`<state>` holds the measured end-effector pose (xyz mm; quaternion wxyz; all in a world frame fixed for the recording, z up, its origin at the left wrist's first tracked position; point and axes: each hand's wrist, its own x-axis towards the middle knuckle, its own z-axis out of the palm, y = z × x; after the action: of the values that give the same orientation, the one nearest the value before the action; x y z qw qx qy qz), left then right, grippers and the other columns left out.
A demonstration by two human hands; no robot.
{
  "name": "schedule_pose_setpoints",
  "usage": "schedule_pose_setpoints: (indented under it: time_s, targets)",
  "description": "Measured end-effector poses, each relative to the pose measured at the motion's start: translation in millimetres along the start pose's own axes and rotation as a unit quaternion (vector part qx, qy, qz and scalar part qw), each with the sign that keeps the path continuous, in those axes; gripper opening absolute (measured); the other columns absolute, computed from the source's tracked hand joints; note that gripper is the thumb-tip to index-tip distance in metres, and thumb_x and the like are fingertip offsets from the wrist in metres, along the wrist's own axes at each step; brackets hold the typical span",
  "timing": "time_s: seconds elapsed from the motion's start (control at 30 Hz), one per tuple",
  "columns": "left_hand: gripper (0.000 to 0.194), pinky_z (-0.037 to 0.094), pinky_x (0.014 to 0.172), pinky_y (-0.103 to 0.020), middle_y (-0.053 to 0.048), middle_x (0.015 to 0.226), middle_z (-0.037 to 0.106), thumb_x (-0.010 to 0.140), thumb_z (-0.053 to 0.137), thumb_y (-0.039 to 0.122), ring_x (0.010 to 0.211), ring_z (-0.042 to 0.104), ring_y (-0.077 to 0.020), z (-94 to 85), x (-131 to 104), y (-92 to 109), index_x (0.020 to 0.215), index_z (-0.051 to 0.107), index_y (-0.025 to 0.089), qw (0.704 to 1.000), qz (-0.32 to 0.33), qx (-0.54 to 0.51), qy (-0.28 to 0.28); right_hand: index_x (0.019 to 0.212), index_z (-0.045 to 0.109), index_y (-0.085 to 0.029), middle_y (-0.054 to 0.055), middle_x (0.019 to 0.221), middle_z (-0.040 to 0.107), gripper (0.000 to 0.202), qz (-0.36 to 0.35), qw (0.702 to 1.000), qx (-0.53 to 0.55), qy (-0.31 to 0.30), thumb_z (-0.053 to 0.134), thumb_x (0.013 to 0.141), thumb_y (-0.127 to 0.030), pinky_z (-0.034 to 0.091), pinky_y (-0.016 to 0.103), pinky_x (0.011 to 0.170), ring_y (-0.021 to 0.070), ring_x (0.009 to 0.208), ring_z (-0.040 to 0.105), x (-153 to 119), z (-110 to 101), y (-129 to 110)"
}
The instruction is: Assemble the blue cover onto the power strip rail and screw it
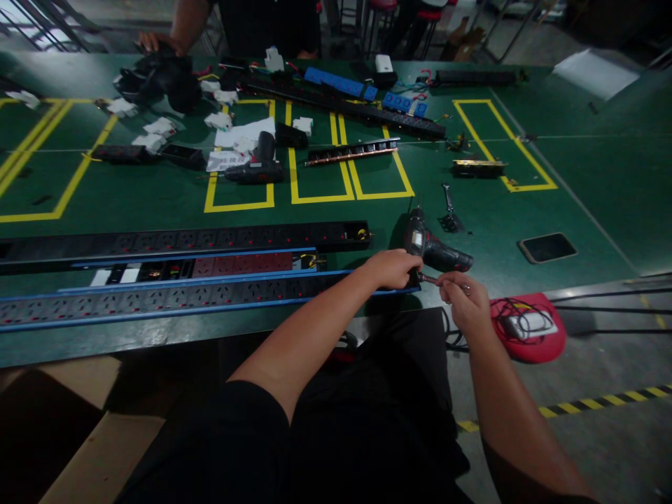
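My left hand [393, 269] is closed at the right end of a long black power strip [173, 297] with blue edges, which lies along the table's near edge. Its fingertips are partly hidden. In my right hand [465, 297] is a slim metal wrench [429, 278], its far end meeting the strip's end beside my left fingers. Just beyond my hands rests a black cordless drill [433, 245]. Behind the strip lie an opened blue-edged strip [241, 264] with reddish sockets and another long black power strip [210, 239].
On the green table [593, 168] lie a second cordless drill [257, 164], a small wrench [447, 198], a phone [547, 248] and blue socket modules [333, 82]. Another person's hand [157, 42] is at the far edge. A red stool [530, 350] holding cables stands right; a cardboard box [99, 448] sits below left.
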<state>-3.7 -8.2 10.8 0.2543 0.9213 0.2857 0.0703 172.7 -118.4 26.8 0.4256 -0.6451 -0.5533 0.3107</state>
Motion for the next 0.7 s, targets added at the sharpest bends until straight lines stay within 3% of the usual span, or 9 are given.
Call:
schedule_pose_setpoints:
  time_s: [0.33,0.7]
  targets:
    - [0.031,0.046,0.075,-0.029,-0.005,0.099,0.065,0.082,0.054,0.021,0.098,0.059,-0.0205,-0.2,0,1,0.111,0.063,0.027,1.000,0.001,0.000,0.006,0.087,0.067,-0.019,0.002,0.073,0.061,0.019,-0.062,0.997,-0.052,0.020,0.051,0.091,-0.030,0.044,0.029,0.063,0.0166,0.068,0.057,-42,8,23]
    - [0.033,0.047,0.076,-0.031,-0.006,0.106,0.064,0.083,0.053,0.025,0.097,0.060,-0.0216,-0.7,0,1,0.115,0.061,0.028,1.000,-0.002,-0.006,-0.002,0.092,0.065,-0.021,0.004,0.081,0.064,0.018,-0.107,0.989,-0.099,0.005,0.048,0.092,-0.026,0.048,0.033,0.070,0.0192,0.075,0.061,-53,23,38]
